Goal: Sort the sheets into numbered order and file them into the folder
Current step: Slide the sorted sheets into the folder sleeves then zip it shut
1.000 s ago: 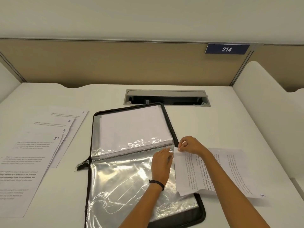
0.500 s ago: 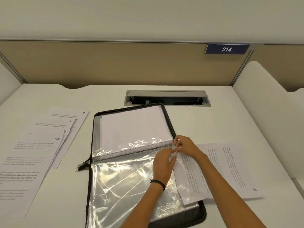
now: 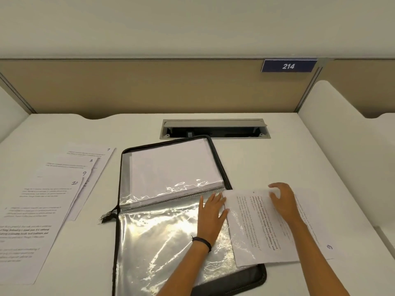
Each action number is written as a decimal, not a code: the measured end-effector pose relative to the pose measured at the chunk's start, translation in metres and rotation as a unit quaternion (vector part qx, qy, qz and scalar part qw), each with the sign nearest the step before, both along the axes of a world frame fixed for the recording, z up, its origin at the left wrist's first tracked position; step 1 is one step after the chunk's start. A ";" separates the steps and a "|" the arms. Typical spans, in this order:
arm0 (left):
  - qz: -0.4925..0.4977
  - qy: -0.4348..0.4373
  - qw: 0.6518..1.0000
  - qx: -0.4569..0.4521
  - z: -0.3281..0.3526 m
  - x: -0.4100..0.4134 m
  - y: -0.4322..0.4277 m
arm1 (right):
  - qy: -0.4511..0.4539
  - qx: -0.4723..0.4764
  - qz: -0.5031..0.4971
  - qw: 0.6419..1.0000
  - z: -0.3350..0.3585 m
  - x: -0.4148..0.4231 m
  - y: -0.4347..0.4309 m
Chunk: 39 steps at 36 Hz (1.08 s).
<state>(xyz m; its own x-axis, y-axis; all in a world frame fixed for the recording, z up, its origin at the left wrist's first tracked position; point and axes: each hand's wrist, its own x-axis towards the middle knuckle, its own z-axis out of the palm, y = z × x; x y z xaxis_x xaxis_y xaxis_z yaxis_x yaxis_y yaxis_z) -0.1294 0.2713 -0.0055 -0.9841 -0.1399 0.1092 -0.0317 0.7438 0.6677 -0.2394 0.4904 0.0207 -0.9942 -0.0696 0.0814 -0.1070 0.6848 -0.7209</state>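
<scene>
Head view looks down on a white table (image 3: 299,159) where a black zip folder (image 3: 259,277) lies open. Its far half holds filed sheets (image 3: 171,165) under clear plastic, and how many are stacked there cannot be counted. Its near half shows a shiny clear sleeve (image 3: 162,242) whose glare hides whatever lies beneath, and the folder's near edge is cut off by the frame.

The left hand (image 3: 211,212) lies flat on the sleeve's right edge near the spine. Its grip is fully loosened, the fingers straight and holding nothing. A dark band (image 3: 203,242) circles that wrist.

The right hand (image 3: 283,199) rests palm-down on the loose sheet (image 3: 263,231) with its fingers spread over the far edge, pressing rather than pinching. This sheet lies turned sideways across the folder's right edge and onto the table. Plastic glints cover its left part, so it appears to be partly inside the sleeve, though how far cannot be told. Its corner numeral reads as a 6 or a 9, and the right forearm hides part of the print.

A fanned pile (image 3: 49,199) marked 7, 8, 9 and 10 lies well apart on the left. Its text is too blurred to read and its nearest sheet is cropped. Beyond the folder are a cable hatch (image 3: 214,129) and a plate (image 3: 288,66) reading 214.
</scene>
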 end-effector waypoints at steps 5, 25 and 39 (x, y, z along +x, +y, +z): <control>-0.003 -0.008 1.000 -0.012 0.001 0.002 0.002 | -0.028 0.082 -0.155 0.984 -0.014 0.008 0.038; -0.014 -0.038 0.998 -0.038 0.007 0.008 -0.007 | -0.088 0.031 -0.227 0.969 -0.003 0.036 0.062; -0.001 -0.033 0.998 -0.045 0.011 0.024 -0.019 | -0.113 -0.030 -0.169 0.979 0.006 0.037 0.036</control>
